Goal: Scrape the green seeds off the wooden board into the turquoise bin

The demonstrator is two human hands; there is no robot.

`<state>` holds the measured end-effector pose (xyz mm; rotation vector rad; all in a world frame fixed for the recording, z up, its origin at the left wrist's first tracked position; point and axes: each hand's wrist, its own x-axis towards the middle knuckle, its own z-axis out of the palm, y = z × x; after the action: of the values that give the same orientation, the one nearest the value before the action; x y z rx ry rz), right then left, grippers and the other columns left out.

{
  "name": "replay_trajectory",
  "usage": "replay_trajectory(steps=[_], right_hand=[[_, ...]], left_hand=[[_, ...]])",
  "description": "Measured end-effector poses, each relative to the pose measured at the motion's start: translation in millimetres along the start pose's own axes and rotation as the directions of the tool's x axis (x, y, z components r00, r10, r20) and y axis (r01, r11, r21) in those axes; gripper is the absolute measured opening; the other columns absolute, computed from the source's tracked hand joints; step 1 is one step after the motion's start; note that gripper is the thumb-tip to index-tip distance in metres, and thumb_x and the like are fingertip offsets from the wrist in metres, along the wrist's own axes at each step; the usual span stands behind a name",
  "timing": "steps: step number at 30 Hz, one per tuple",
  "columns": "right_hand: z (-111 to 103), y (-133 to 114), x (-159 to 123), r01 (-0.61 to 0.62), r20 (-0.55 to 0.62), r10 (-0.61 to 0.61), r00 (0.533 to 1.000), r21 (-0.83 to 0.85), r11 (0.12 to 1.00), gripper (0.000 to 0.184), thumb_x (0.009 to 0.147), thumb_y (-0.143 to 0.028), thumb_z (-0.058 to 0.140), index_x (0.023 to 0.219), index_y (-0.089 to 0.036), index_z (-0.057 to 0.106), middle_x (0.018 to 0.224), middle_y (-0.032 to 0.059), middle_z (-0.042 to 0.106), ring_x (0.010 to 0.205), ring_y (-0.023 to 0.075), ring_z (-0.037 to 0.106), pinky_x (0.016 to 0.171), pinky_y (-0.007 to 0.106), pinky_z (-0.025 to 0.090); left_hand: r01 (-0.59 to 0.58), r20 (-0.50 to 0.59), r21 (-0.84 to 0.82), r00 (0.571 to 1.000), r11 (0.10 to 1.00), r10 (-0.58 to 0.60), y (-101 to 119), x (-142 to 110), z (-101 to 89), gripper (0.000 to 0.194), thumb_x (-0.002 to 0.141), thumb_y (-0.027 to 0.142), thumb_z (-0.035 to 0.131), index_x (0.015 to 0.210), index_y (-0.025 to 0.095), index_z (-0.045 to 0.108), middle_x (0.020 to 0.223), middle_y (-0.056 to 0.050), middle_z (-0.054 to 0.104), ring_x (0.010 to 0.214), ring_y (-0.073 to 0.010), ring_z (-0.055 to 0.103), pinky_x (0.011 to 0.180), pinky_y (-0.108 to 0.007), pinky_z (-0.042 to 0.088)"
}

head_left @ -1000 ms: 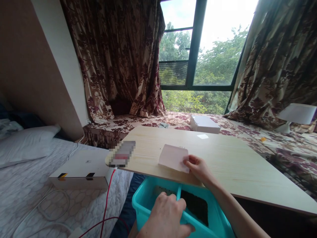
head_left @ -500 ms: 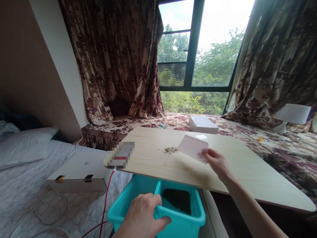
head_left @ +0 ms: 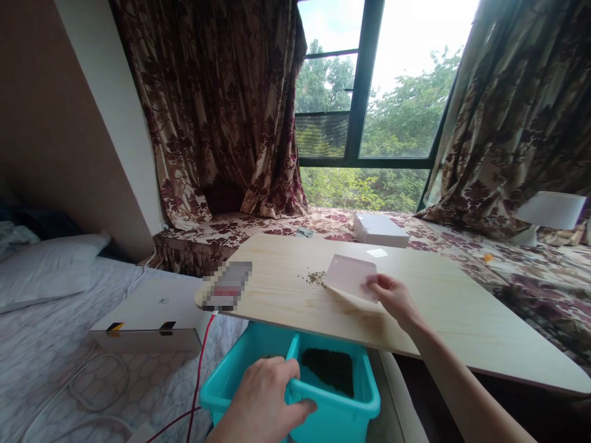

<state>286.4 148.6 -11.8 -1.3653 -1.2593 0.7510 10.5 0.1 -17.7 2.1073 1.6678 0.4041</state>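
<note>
My right hand point(head_left: 396, 297) pinches a thin, pale, translucent plastic sheet point(head_left: 351, 277) by its right edge. The sheet is tilted over the light wooden tabletop point(head_left: 286, 301), its left edge beside a small scatter of greenish-brown grains point(head_left: 316, 278). Below the table's near edge, my left hand point(head_left: 272, 394) grips the front rim of a turquoise two-compartment bin point(head_left: 332, 409), fingers over the rim near the divider. Dark granular material point(head_left: 329, 370) lies in the right compartment. The left compartment's floor is mostly hidden by my left hand.
A blurred-out device point(head_left: 228, 286) with a red cable point(head_left: 199, 369) lies at the table's left end. On the bed, a white box point(head_left: 148, 314) sits beside coiled white cables. Another white box point(head_left: 381, 229) and a lamp point(head_left: 549, 212) stand on the window ledge.
My right hand has moved the plastic sheet left and lower, closer to the scattered grains. My left hand stays on the bin's rim.
</note>
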Motion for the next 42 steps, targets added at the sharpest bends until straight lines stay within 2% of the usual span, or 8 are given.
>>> replay_trajectory(steps=[6,9,14,20,29,37,42], right_hand=[[2.1,-3.1,-0.7,0.011,0.007,-0.011,1.000,-0.001,1.000,0.020,0.062,-0.031,0.062,0.074,-0.017,0.069,0.072,0.0066,0.073,0.063,0.0182,0.064,0.051,0.026,0.043],[4.4,-3.6,-2.1,0.011,0.025,-0.011,1.000,0.003,1.000,0.020,0.061,-0.031,0.063,0.073,-0.016,0.069,0.070,0.0064,0.073,0.060,0.0174,0.062,0.050,0.026,0.043],[-3.4,-8.7,-9.4,0.014,0.053,-0.015,0.998,0.022,1.000,0.022,0.063,-0.034,0.064,0.074,-0.016,0.070,0.072,0.0072,0.074,0.058,0.0169,0.062,0.050,0.026,0.043],[-13.1,-9.5,-20.1,-0.019,0.059,0.017,0.998,0.040,0.999,0.023,0.062,-0.035,0.068,0.076,-0.016,0.071,0.073,0.0080,0.075,0.063,0.0187,0.064,0.053,0.027,0.046],[-3.1,-2.1,-17.2,0.006,0.037,-0.007,0.999,0.034,0.999,0.025,0.063,-0.039,0.066,0.074,-0.017,0.069,0.071,0.0071,0.074,0.062,0.0201,0.065,0.052,0.028,0.046],[-7.0,-6.0,-19.8,0.001,0.082,-0.004,0.997,0.029,1.000,0.023,0.063,-0.037,0.067,0.075,-0.018,0.071,0.077,0.0081,0.075,0.069,0.0222,0.067,0.058,0.030,0.049],[-1.3,5.3,-12.7,-0.016,0.071,0.012,0.997,0.058,0.998,0.028,0.062,-0.041,0.067,0.077,-0.017,0.071,0.076,0.0078,0.074,0.068,0.0215,0.066,0.056,0.029,0.048]], left_hand=[[0.054,0.027,-0.010,0.998,0.998,-0.054,1.2,-1.3,-8.2,0.012,0.070,0.029,0.064,0.073,0.023,0.054,0.079,0.001,0.061,0.083,-0.0200,0.057,0.070,-0.027,0.032],[0.057,0.022,-0.003,0.998,0.998,-0.056,-1.6,-1.9,-10.7,0.014,0.070,0.028,0.061,0.069,0.023,0.048,0.075,0.002,0.058,0.078,-0.0191,0.055,0.066,-0.027,0.030],[0.042,-0.003,-0.011,0.999,0.999,-0.042,-9.3,-2.6,-10.5,0.020,0.072,0.028,0.060,0.066,0.023,0.041,0.071,0.003,0.055,0.074,-0.0182,0.054,0.064,-0.026,0.028],[0.055,-0.008,-0.009,0.998,0.998,-0.055,-9.4,-1.9,-12.3,0.016,0.073,0.029,0.061,0.068,0.023,0.046,0.075,0.002,0.058,0.078,-0.0191,0.056,0.066,-0.026,0.030],[0.069,0.080,0.083,0.994,0.994,-0.076,-7.4,1.7,-13.8,0.012,0.073,0.033,0.063,0.077,0.023,0.057,0.083,0.000,0.065,0.084,-0.0213,0.060,0.069,-0.026,0.035],[0.079,0.071,0.079,0.994,0.994,-0.085,-8.3,2.6,-12.2,0.012,0.073,0.031,0.065,0.075,0.023,0.056,0.082,0.000,0.065,0.084,-0.0219,0.060,0.069,-0.027,0.035],[0.063,0.032,0.048,0.997,0.997,-0.064,-9.9,1.5,-11.4,0.011,0.073,0.030,0.064,0.074,0.023,0.056,0.080,0.001,0.064,0.082,-0.0215,0.059,0.069,-0.027,0.035]])
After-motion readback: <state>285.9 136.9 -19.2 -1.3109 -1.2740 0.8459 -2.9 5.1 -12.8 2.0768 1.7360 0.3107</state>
